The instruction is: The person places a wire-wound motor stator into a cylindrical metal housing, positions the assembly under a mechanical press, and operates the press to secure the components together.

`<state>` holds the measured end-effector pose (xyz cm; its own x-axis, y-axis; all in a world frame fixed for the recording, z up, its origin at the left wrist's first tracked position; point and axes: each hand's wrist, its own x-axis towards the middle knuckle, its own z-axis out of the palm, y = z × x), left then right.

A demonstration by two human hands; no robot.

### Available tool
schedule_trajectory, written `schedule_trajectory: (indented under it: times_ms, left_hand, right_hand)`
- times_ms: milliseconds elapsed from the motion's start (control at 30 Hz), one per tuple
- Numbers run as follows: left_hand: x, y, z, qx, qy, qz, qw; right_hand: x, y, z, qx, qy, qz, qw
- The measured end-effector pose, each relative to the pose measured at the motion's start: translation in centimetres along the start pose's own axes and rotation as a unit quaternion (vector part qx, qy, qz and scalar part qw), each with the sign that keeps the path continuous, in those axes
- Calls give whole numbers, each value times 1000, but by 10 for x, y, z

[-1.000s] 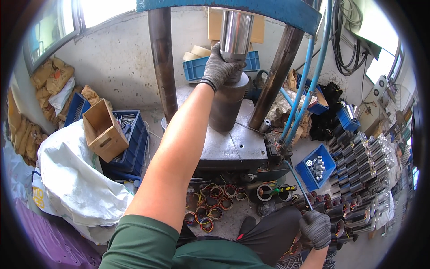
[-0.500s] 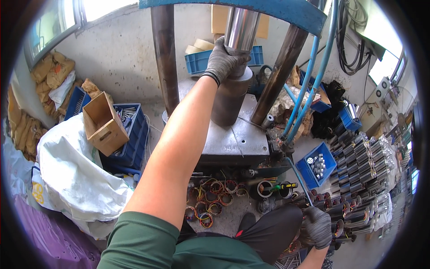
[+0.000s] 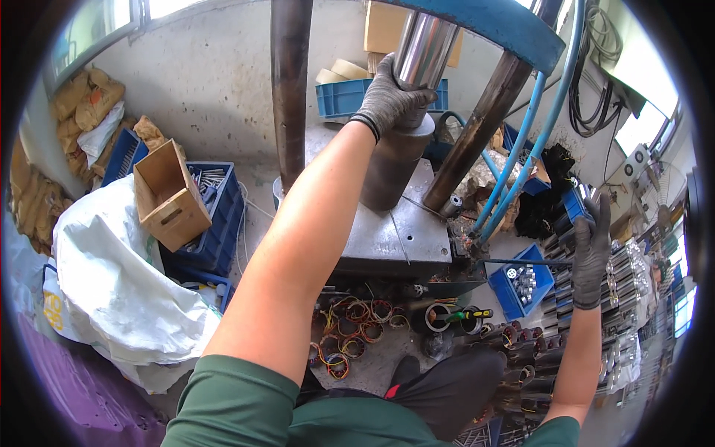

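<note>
My left hand [image 3: 391, 98], in a grey work glove, is closed round the lower end of a shiny metal cylinder [image 3: 427, 51] under the blue crosshead [image 3: 491, 24] of a press. Its hidden far fingers leave the full grip unseen. Just below sits a thick dark steel block [image 3: 392, 167], standing upright on the press's metal bed [image 3: 357, 231]. Off to the right, my right hand [image 3: 592, 257], gloved too, has its fingers stretched upward. Its palm side meets the end of a thin dark lever rod [image 3: 529, 261], which runs level from the press.
Steel columns [image 3: 290, 89] flank the press, with blue hoses [image 3: 521, 153] at its right. A blue bin of small metal parts [image 3: 523, 281] and rows of metal tubes stand right. Wound copper rings [image 3: 346, 346] lie on the floor. At left are a wooden box [image 3: 175, 197] and white sacking [image 3: 119, 261].
My right hand has risen from beside my knee and opened. The lever rod has swung up from a downward slant to level. My left hand keeps its hold on the cylinder; the view has shifted slightly.
</note>
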<state>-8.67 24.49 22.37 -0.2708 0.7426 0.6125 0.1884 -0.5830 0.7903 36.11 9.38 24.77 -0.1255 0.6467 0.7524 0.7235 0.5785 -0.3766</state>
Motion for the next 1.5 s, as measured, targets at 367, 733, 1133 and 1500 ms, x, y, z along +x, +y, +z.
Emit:
schedule_trajectory:
  times_ms: [367, 733, 1133, 1500]
  left_hand:
    - [4, -3, 10, -5, -6, 27, 1000]
    - [8, -18, 1, 55, 4, 33, 998]
    - [11, -21, -7, -27, -27, -41, 998]
    - [5, -14, -6, -4, -27, -60, 998]
  right_hand:
    - [-155, -66, -55, -117, -420, 16, 900]
    - [-205, -59, -48, -145, -313, 128, 930]
    - [-206, -57, -48, -171, -297, 112, 933]
    - [-210, -54, -50, -161, -290, 117, 936]
